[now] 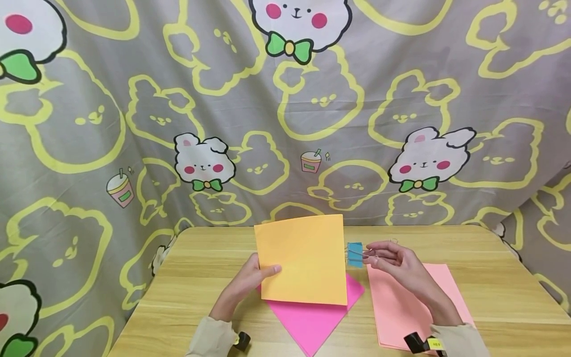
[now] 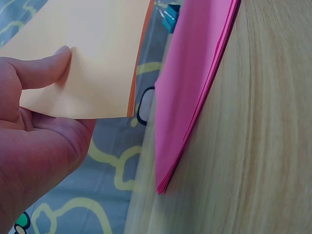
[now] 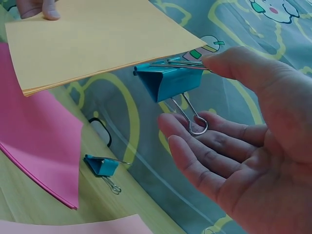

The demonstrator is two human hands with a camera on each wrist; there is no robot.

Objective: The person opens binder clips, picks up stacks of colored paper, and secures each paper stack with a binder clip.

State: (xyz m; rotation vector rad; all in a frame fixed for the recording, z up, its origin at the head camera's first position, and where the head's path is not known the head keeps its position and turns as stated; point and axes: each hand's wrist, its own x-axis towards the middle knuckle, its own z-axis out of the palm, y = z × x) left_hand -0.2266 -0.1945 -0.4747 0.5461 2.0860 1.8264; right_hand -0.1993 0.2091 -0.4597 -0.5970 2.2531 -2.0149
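Note:
My left hand pinches a stack of yellow-orange paper at its left edge, thumb on the front and the other fingers behind it. The stack is raised and tilted over magenta paper on the table. On the right, my right hand holds a teal binder clip by its wire handles. Its thumb lies at the upper handle, and its fingers are under the looped lower one. The clip is close to the paper stack's right edge and overlaps it in the right wrist view.
A second teal binder clip lies on the wooden table near the magenta paper. Light pink sheets lie under my right forearm. A grey patterned curtain hangs behind the table.

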